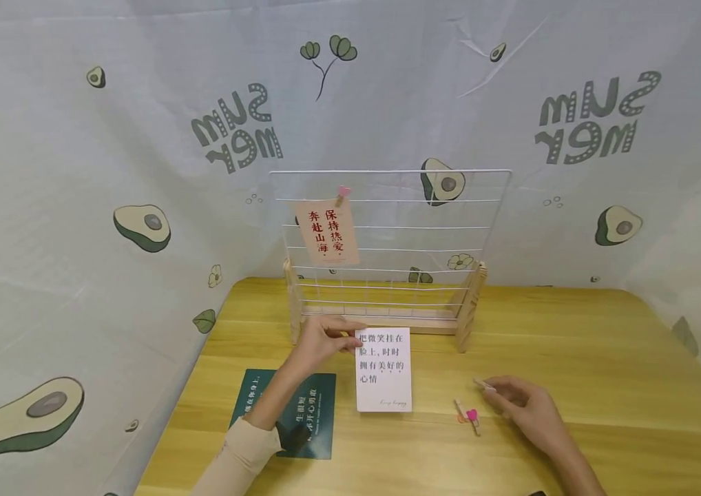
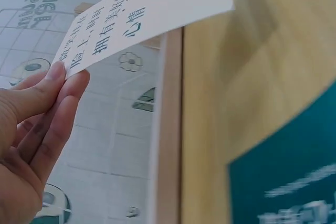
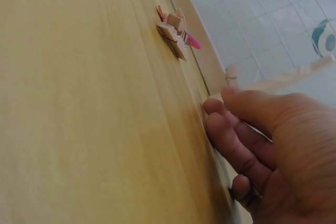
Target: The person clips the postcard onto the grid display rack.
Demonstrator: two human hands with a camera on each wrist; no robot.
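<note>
My left hand [image 1: 324, 341] pinches the upper left edge of a white card [image 1: 383, 379] printed with dark characters. In the left wrist view the card [image 2: 149, 17] slants up from between thumb and fingers. My right hand [image 1: 524, 406] pinches a small wooden clothespin [image 1: 480, 383], whose tip [image 3: 231, 73] shows past the thumb in the right wrist view. Left of that hand, a few small clothespins [image 1: 472, 416], one with a pink heart, lie together on the table. Behind the white card stands a white wire grid rack [image 1: 388, 267] on wooden feet.
A pink card [image 1: 328, 234] with red characters hangs at the rack's upper left from a clothespin with a pink heart [image 1: 343, 193]. Dark teal cards [image 1: 319, 413] lie on the wooden table [image 1: 573, 358], partly under my left forearm. Avocado-print cloth [image 1: 388, 103] surrounds the table.
</note>
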